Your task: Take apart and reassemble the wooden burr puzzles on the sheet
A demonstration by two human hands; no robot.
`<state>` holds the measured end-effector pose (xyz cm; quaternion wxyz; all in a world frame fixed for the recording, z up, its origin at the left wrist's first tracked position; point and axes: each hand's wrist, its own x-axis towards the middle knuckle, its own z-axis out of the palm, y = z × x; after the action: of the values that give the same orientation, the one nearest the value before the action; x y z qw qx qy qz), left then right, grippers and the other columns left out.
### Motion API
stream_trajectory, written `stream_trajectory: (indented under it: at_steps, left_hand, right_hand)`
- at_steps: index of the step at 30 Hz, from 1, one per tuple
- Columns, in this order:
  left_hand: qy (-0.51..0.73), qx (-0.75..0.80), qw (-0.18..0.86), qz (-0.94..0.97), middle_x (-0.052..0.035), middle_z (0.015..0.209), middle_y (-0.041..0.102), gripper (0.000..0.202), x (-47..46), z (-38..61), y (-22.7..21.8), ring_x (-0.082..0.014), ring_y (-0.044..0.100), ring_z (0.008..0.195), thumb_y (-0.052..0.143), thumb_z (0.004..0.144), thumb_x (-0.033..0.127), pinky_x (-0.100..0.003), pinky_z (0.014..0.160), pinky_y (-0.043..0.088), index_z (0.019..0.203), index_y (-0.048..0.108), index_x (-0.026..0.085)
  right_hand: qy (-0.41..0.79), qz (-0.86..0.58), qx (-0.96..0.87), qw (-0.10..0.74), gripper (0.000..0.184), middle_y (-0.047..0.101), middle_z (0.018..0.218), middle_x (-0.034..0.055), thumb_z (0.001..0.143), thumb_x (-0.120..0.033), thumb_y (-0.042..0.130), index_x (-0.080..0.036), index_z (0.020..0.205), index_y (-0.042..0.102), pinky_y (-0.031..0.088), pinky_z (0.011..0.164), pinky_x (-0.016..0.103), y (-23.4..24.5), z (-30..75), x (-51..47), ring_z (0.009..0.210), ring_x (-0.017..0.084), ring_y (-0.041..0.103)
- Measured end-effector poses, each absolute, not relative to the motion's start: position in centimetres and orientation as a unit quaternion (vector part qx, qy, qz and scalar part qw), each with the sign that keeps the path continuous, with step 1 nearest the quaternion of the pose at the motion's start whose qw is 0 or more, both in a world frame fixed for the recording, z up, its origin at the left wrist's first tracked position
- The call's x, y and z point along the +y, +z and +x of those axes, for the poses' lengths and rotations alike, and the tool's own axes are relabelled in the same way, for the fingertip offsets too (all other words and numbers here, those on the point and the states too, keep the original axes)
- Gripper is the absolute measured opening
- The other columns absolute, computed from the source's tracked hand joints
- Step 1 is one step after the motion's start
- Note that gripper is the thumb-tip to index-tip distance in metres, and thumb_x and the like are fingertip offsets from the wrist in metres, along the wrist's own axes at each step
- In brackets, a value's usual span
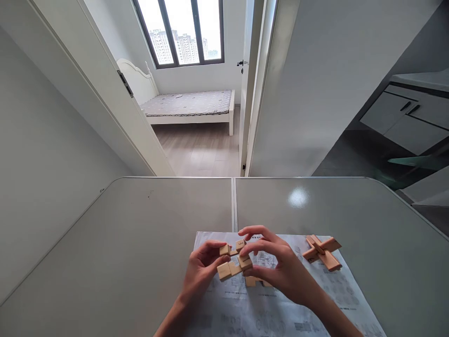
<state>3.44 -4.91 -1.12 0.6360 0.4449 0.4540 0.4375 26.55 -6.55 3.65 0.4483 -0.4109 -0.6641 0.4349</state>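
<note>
head view: one left hand [204, 263] grips one notched wooden block [225, 250]; one right hand [275, 262] pinches a second block [224, 271], both over one paper sheet [231, 309]. a third block [250, 282] lies below the right hand; one wooden cross [329, 260] rests by the sheet's right edge.

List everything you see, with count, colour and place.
Table: one, grey, foreground
Printed sheet: one, whitish, on the table
Held pieces: at least two, pale wood, above the sheet
Lower piece: at least one, pale wood, partly hidden below
Crossed pieces: one cluster, reddish wood, sheet's right
Bed: one, white, room beyond
Mattress: one, pale patterned, on bed
Window: one, dark frame, behind bed
Buildings: several, pale, outside
Door: one, white, right of bed
Cabinet: one, white, far right
Walls: several, whitish, around
Left hand: one, bare, holding pieces
Right hand: one, bare, same pieces
</note>
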Motion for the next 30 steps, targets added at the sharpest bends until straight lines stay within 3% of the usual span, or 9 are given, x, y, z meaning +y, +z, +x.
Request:
stream_trajectory:
  at_steps: [3,8,13,17,20,25,30]
  left_hand:
    - [0.431,0.445,0.655,0.433,-0.0041,0.091,0.077,0.031,-5.1,3.4,-0.9,-0.0205,0.073,0.084,0.093,0.076,0.036,-0.029,0.076,0.058,0.095,0.076,0.020]
    - [0.424,0.428,0.670,0.434,-0.0040,0.089,0.075,0.036,-5.0,3.4,-0.7,-0.0200,0.071,0.083,0.094,0.072,0.042,-0.027,0.073,0.055,0.094,0.077,0.018]
    - [0.428,0.432,0.651,0.453,-0.0037,0.090,0.074,0.044,-5.0,3.7,-0.5,-0.0174,0.068,0.081,0.084,0.082,0.056,-0.024,0.070,0.052,0.103,0.073,0.019]
    - [0.430,0.415,0.662,0.453,0.0035,0.063,0.062,0.050,-5.3,4.1,-0.7,-0.0122,0.057,0.054,0.062,0.094,0.070,-0.024,0.058,0.046,0.096,0.057,0.021]
    - [0.400,0.381,0.690,0.467,0.0063,0.056,0.059,0.051,-5.5,4.3,-0.7,-0.0101,0.050,0.044,0.062,0.094,0.071,-0.023,0.051,0.041,0.100,0.050,0.022]
    - [0.402,0.405,0.677,0.465,0.0049,0.064,0.061,0.047,-5.4,4.3,-0.3,-0.0079,0.048,0.047,0.068,0.093,0.064,-0.022,0.052,0.038,0.097,0.052,0.021]
    - [0.422,0.436,0.651,0.455,0.0073,0.059,0.052,0.048,-5.3,4.1,-0.4,-0.0071,0.041,0.048,0.068,0.093,0.065,-0.022,0.052,0.031,0.091,0.057,0.019]
  right_hand:
    - [0.468,-0.417,-0.659,0.417,0.026,0.062,0.142,0.0025,0.080,-0.012,0.089,-0.031,0.096,0.080,0.056,0.102,0.034,3.9,26.4,-6.6,0.125,0.025,0.064]
    - [0.523,-0.412,-0.624,0.409,0.030,0.074,0.122,-0.0003,0.081,-0.008,0.086,-0.031,0.099,0.081,0.064,0.079,0.024,3.7,25.8,-6.7,0.085,0.014,0.073]
    - [0.487,-0.413,-0.621,0.454,0.017,0.076,0.118,0.0020,0.087,-0.023,0.085,-0.029,0.103,0.082,0.067,0.082,0.027,2.9,25.6,-6.6,0.088,0.018,0.077]
    - [0.423,-0.423,-0.645,0.475,0.014,0.076,0.119,0.0051,0.095,-0.037,0.078,-0.028,0.106,0.081,0.068,0.085,0.032,2.5,25.8,-6.5,0.086,0.019,0.078]
    - [0.385,-0.428,-0.672,0.466,0.013,0.076,0.117,0.0052,0.098,-0.036,0.075,-0.029,0.107,0.080,0.068,0.083,0.032,2.4,25.7,-6.6,0.085,0.019,0.078]
    - [0.393,-0.439,-0.674,0.447,0.013,0.076,0.119,0.0053,0.099,-0.032,0.073,-0.028,0.110,0.079,0.067,0.085,0.033,2.6,25.7,-6.6,0.086,0.019,0.078]
    - [0.414,-0.499,-0.617,0.446,0.015,0.080,0.105,0.0045,0.098,-0.034,0.073,-0.026,0.111,0.076,0.067,0.086,0.035,3.1,26.9,-6.2,0.090,0.023,0.079]
